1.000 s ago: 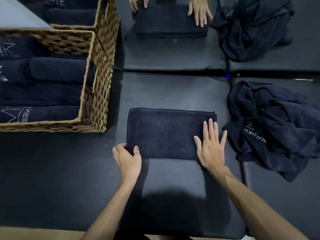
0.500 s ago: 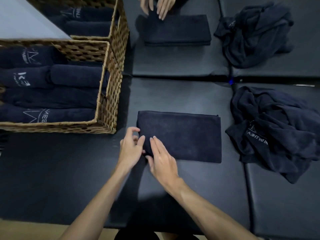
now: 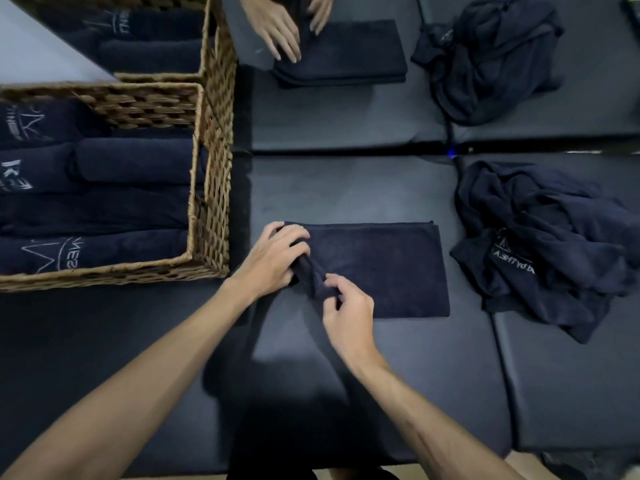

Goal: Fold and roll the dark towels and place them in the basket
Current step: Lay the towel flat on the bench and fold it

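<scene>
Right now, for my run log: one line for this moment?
step: rolling | left hand: grips towel end | right hand: pinches roll | basket: holds rolls

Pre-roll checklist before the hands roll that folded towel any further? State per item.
1. Left hand grips the near-left end of the folded towel: ok.
2. Right hand pinches the same started roll: ok.
3. Rest of the towel lies flat on the mat: ok.
4. Roll tight and even: cannot tell, the hands cover it.
5. Basket has room: cannot tell; rolled towels fill the visible part.
6. Loose towel pile apart from the roll path: ok.
</scene>
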